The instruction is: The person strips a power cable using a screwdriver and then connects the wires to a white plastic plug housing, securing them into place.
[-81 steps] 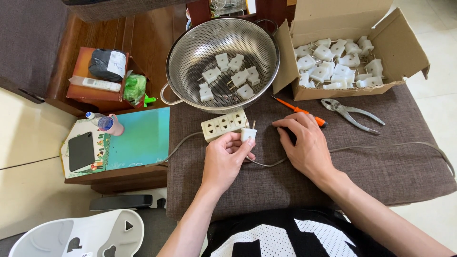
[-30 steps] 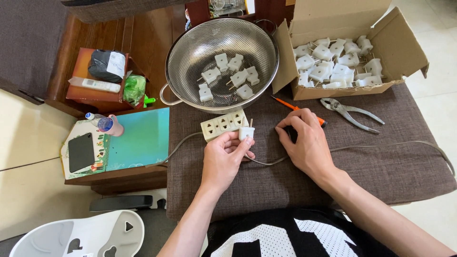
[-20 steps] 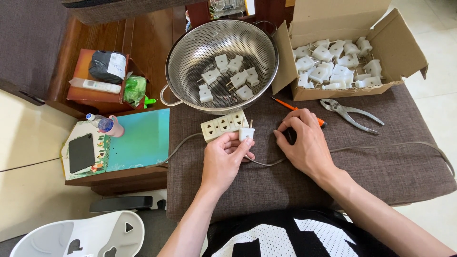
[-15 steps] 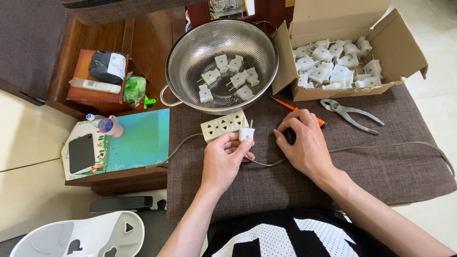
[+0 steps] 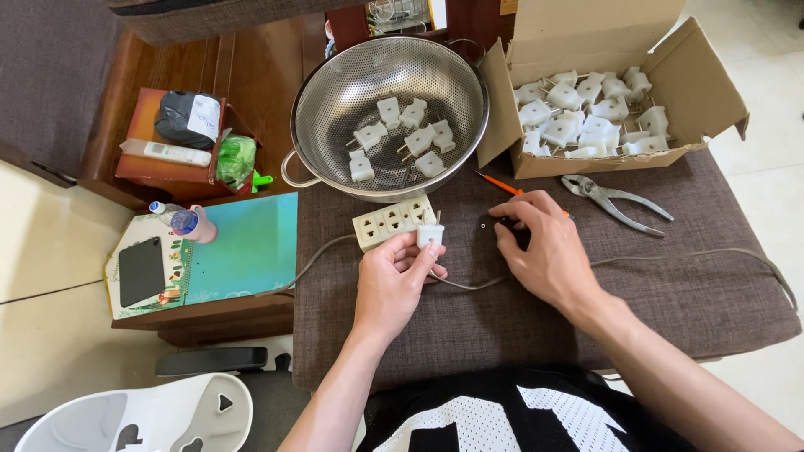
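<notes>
My left hand (image 5: 394, 280) holds a small white plug (image 5: 430, 234) upright, just in front of a cream multi-socket strip (image 5: 392, 223) lying on the brown cushion (image 5: 670, 301). A grey cable (image 5: 670, 255) runs from the plug across the cushion to the right. My right hand (image 5: 544, 247) rests on the cushion with its fingertips down on a small dark item beside an orange-handled screwdriver (image 5: 498, 182); what the fingers pinch is hidden.
A metal colander (image 5: 335, 92) with several white plugs stands behind the strip. An open cardboard box (image 5: 703, 84) of more plugs is at the back right, with pliers (image 5: 611, 197) before it. A low wooden table (image 5: 251, 75) with clutter and a teal board (image 5: 243, 247) is on the left.
My right hand has shifted slightly, its fingertips settling lower on the cushion near the screwdriver. My left hand keeps holding the plug in the same place.
</notes>
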